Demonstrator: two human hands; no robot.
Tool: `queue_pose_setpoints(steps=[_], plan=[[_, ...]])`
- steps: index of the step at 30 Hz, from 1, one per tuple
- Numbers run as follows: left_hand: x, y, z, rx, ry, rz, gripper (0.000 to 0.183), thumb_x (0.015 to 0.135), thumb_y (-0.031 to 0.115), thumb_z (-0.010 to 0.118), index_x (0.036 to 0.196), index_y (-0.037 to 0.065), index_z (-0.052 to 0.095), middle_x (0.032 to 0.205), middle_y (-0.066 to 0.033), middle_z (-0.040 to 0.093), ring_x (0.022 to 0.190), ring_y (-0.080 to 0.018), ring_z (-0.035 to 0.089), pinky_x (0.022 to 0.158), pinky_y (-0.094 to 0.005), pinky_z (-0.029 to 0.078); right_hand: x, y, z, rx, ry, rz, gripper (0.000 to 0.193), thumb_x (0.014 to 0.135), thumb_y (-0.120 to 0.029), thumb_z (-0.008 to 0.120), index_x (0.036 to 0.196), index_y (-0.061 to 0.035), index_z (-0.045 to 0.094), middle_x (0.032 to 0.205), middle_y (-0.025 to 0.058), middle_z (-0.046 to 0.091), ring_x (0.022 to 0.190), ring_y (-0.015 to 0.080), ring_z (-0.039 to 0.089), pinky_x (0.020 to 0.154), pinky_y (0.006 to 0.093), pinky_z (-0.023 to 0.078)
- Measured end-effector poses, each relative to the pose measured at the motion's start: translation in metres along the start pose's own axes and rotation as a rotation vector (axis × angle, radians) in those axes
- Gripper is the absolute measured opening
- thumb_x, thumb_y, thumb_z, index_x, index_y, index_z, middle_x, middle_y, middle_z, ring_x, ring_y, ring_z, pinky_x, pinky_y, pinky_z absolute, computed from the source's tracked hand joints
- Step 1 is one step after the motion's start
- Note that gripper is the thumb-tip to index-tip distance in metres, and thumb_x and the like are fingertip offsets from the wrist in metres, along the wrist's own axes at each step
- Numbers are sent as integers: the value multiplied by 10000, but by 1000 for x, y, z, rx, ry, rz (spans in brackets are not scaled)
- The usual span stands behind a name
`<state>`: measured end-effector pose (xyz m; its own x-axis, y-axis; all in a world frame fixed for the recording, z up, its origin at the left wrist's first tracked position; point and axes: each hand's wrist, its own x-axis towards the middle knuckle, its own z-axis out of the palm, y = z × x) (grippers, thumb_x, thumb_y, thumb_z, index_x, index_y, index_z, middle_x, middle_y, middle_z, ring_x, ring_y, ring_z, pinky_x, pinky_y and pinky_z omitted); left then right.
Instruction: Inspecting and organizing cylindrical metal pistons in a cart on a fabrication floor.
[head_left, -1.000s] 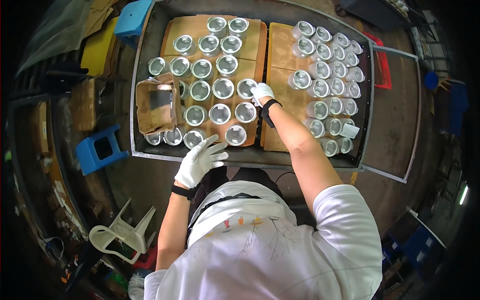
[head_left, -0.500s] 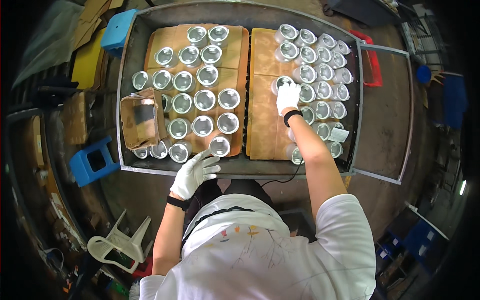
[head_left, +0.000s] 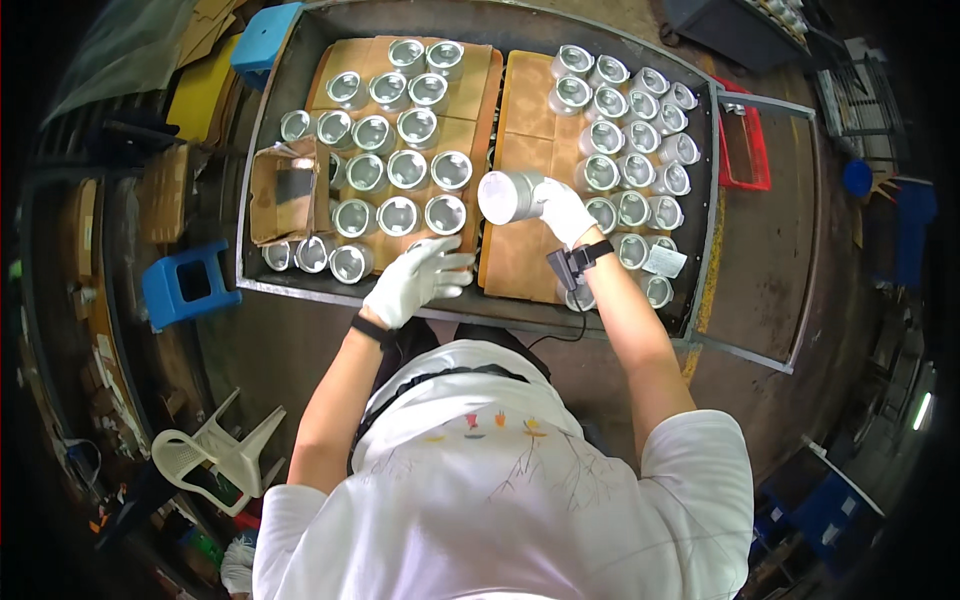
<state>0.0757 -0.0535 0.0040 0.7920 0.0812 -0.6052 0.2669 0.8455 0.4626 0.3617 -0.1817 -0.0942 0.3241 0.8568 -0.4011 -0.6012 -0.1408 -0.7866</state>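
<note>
My right hand [head_left: 560,212], in a white glove, grips a silver metal canister [head_left: 508,196]. It is tipped on its side above the gap between two cardboard sheets, its flat pale end facing left. My left hand [head_left: 425,278], also gloved, is open with fingers spread over the near edge of the left cardboard sheet [head_left: 462,125]. Close beyond its fingertips stands an upright silver canister [head_left: 445,213] with a round glassy-looking top. The right cardboard sheet [head_left: 525,150] carries similar canisters [head_left: 632,208] packed in rows along its right side.
A metal-rimmed tray table [head_left: 330,297] holds both sheets. An open cardboard box [head_left: 283,195] stands at its left among canisters. A white card [head_left: 664,262] lies on the right-hand rows. Blue stools [head_left: 192,285], a white plastic chair [head_left: 222,452] and a red crate [head_left: 742,145] surround the table.
My right hand has lifted the canister off the right sheet, carried it left and tipped it sideways. My left hand has moved right and forward, covering where a near canister stood. The view has shifted.
</note>
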Motion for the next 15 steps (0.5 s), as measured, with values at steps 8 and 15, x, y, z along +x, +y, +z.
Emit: queue_pose_setpoints(steps=[8, 15], plan=[[47, 7, 37, -62, -333, -113, 696, 1000, 628, 369, 1419, 74, 422, 1200, -218, 635, 917, -266, 657, 763, -360, 544, -56, 1, 49, 2, 181, 1, 284, 998, -140, 469, 1161, 41, 614, 1124, 111, 677, 992, 236, 680, 887, 396, 579], [34, 14, 52, -51, -478, -184, 756, 986, 693, 289, 1402, 81, 446, 1145, -177, 655, 908, -232, 643, 688, -309, 521, -80, 0, 75, 652, 275, 99, 311, 966, -104, 439, 1197, 63, 563, 1194, 174, 638, 1067, 257, 655, 935, 383, 556]])
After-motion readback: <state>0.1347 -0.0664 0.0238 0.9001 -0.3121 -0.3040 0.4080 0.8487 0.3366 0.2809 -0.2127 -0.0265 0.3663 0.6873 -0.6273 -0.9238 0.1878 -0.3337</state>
